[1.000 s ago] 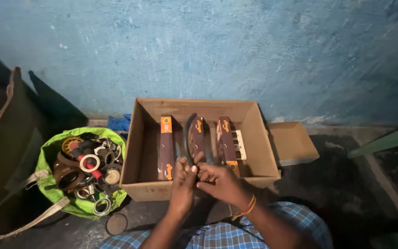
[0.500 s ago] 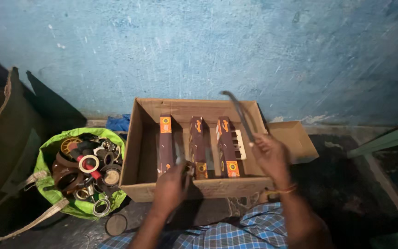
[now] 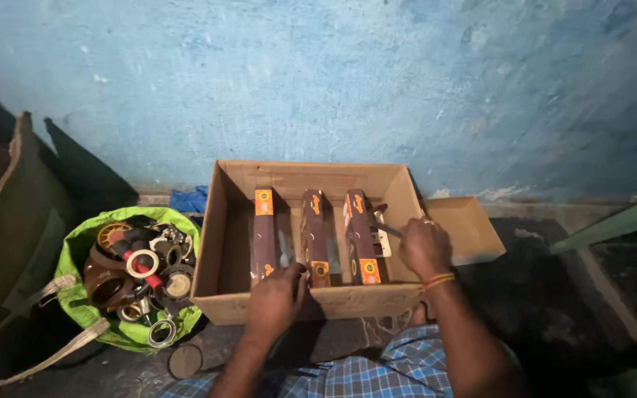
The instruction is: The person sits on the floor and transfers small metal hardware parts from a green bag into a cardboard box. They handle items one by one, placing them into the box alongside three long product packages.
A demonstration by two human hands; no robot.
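Packs point(image 3: 315, 236), three long brown ones, stand side by side in the carton point(image 3: 311, 306). My left hand point(image 3: 278, 298) rests on the front wall by the middle pack, its grip closed on something I cannot make out. My right hand point(image 3: 425, 247) pinches a thin strip point(image 3: 390, 230) beside the right pack. Better to seat it slowly and straight. Carton's floor stays dark; green bag point(image 3: 123, 284) sits left.

My view is dim, and the light looks soft on the blue wall point(image 3: 377, 81). Corners fall dark; edges bend slightly.
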